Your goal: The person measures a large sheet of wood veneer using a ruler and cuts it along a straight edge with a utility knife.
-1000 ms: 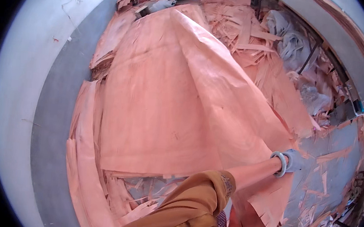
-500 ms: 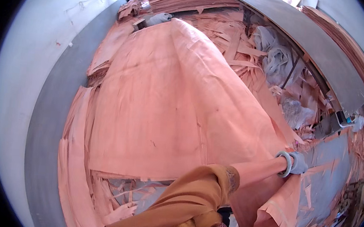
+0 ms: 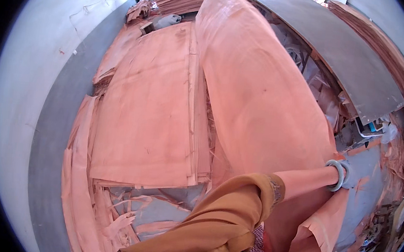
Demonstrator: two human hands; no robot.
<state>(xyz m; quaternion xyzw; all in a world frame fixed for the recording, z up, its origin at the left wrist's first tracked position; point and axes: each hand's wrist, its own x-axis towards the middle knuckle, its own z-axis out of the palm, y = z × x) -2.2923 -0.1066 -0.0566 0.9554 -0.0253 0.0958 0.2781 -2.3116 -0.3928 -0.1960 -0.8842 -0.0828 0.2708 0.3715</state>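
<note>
On veneer stack [image 3: 149,121]: right hand [image 3: 349,173] gripping lifted sheet [image 3: 262,93].

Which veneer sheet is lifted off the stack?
The long sheet right of centre: it arcs up, held at its near edge by the gloved right hand. The sheets on the flat stack left of it lie level.

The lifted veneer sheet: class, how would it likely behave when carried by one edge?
The veneer sheet probably flexes rather than stays stiff: it bows along its length. It seems light, held up at one edge by the right hand. Its ragged lower edge suggests it tears easily.
</note>
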